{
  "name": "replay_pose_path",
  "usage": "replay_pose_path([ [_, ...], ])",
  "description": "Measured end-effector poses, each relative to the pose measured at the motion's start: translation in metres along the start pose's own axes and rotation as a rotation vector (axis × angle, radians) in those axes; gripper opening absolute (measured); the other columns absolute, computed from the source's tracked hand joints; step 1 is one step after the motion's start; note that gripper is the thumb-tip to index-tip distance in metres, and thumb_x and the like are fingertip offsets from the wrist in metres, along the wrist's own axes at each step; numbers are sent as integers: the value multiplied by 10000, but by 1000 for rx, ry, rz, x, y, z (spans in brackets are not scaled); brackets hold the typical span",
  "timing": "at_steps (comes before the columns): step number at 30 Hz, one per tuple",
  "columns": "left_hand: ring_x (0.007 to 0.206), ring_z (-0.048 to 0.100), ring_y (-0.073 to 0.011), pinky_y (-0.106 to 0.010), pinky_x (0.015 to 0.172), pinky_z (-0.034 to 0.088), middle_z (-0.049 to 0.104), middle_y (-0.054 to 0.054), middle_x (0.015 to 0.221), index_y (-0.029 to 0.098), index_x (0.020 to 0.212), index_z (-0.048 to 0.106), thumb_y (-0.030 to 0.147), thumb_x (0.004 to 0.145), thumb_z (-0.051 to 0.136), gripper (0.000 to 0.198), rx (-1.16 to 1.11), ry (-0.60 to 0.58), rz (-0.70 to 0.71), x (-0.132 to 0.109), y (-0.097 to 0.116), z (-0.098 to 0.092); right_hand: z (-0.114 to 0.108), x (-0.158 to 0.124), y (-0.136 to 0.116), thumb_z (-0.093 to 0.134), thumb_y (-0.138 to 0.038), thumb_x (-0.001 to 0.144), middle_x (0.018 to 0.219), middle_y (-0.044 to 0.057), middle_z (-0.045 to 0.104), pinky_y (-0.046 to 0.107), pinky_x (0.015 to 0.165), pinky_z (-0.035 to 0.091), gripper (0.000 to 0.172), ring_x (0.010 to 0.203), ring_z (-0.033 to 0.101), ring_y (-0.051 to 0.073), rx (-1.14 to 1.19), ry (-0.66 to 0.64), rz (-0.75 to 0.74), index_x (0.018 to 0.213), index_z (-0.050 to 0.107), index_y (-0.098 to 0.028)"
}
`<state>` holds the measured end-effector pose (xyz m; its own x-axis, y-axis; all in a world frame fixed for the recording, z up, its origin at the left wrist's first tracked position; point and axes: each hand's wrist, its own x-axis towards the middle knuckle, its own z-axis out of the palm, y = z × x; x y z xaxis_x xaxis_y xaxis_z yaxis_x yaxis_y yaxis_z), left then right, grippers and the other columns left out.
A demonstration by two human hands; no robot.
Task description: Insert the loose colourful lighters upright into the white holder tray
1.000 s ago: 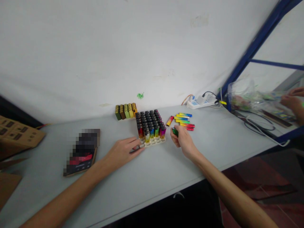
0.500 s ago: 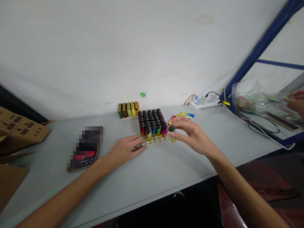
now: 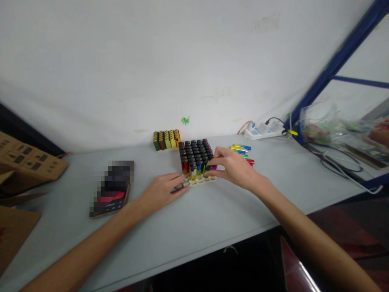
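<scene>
Rows of lighters [image 3: 194,152] with black tops and colourful bodies stand upright in a pale slotted tray [image 3: 201,181]. At its front left corner is my left hand [image 3: 162,188], closed around a slim dark tool [image 3: 178,188] with a pale tip. My right hand [image 3: 234,168] is over the tray's front right, thumb and fingers pinching a lighter [image 3: 208,167] by its black top. My fingers cover part of that lighter. Just left of it, a clear-yellow lighter [image 3: 193,173] stands in the front row, where several slots show.
Behind the tray stands a block of green-to-orange lighters [image 3: 166,140]. Loose coloured lighters [image 3: 241,148] lie to the right, near a power strip [image 3: 263,130]. A phone [image 3: 112,188] and cardboard boxes [image 3: 33,160] are on the left. Another person's hand [image 3: 379,134] shows behind the blue frame.
My right hand has moved left with the lighter, from beside the tray to its front row. More loose lighters are now visible behind it. My left hand stays at the tray's corner.
</scene>
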<state>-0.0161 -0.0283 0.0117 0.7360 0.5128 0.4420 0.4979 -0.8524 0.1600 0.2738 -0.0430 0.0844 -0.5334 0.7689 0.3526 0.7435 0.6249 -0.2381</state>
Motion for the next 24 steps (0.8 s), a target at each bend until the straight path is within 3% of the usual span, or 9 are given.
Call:
replay_pose_path([
  [8,704,642,-144,-247,685,486,650,3,780,191,883,646,345,1072,535,268,1,-35,-29,1,3,-5,2,15,8,850,-343,861,900,52,536,326,737,399,140,855,518,213,125,-57,-48,928,848,-220],
  [14,679,627,-142,-244,667,472,636,9,761,193,864,640,325,1060,552,252,-17,-33,-27,2,2,-6,-18,7,14,800,-479,895,917,47,601,318,743,426,304,832,559,198,272,53,-27,1098,828,-255],
  [19,658,606,-133,-243,649,454,622,16,751,196,852,629,334,1061,545,265,-5,-12,-19,1,0,-4,-46,-19,65,649,-498,992,915,72,744,319,675,428,339,733,596,184,291,220,222,1024,819,-207],
  [24,639,596,-126,-241,647,458,629,25,751,205,867,636,353,1052,565,247,1,-7,-40,-1,-3,0,-37,-47,126,667,-379,943,919,107,779,361,736,503,249,769,668,231,126,99,361,985,813,-182],
])
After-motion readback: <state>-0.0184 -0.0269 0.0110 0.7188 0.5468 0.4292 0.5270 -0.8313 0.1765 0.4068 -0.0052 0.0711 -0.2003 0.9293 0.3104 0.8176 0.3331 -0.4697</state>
